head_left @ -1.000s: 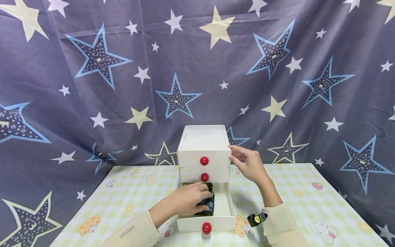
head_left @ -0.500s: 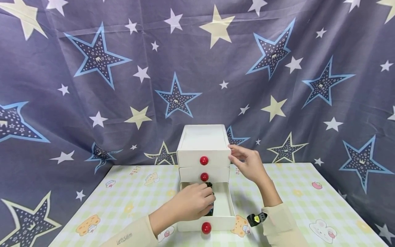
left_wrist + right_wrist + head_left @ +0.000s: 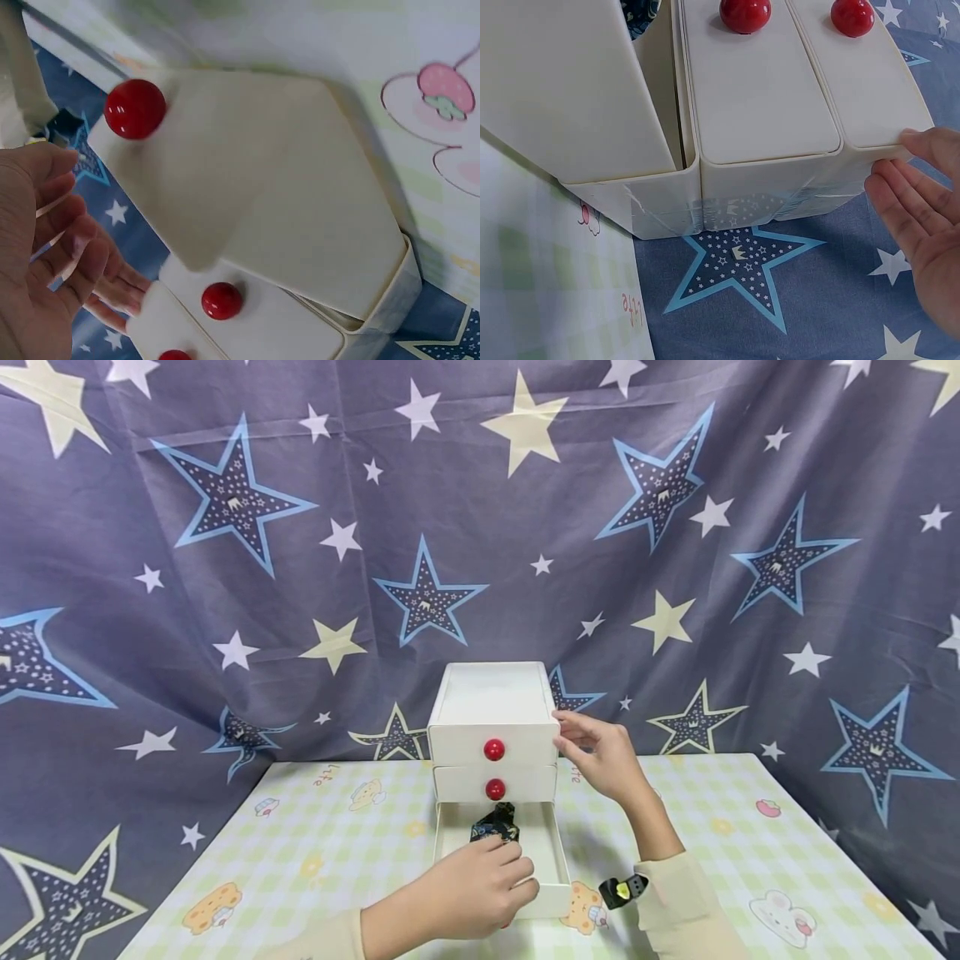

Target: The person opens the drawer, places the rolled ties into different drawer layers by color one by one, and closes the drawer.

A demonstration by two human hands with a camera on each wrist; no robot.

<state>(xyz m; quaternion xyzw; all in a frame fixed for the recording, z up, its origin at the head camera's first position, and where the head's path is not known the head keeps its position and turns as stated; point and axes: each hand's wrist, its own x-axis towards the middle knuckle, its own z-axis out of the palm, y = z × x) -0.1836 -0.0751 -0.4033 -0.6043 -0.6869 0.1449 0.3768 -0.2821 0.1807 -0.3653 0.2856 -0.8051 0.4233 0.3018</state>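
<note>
My left hand (image 3: 476, 889) hovers over the front of the open bottom drawer (image 3: 543, 903), fingers loosely bent with nothing in them. In the left wrist view, the drawer's red knob (image 3: 135, 109) stands a little apart from the fingertips. A dark patterned bundle, cloth-like (image 3: 495, 823), lies inside the drawer behind the hand, partly covered by it. My right hand (image 3: 607, 760) touches the upper right front corner of the white drawer cabinet (image 3: 491, 693). In the right wrist view, its thumb lies at the front edge and its nearly straight fingers along the side.
Two upper drawers with red knobs (image 3: 494, 749) are closed. A black strap with a yellow piece (image 3: 624, 891) shows at the right sleeve. The checked tablecloth (image 3: 315, 827) covers the table, and a star-patterned curtain (image 3: 300, 527) hangs behind.
My left hand has left the dark bundle and moved toward me and right, over the drawer front. The bundle now looks bunched up. My right hand has stayed at the cabinet corner.
</note>
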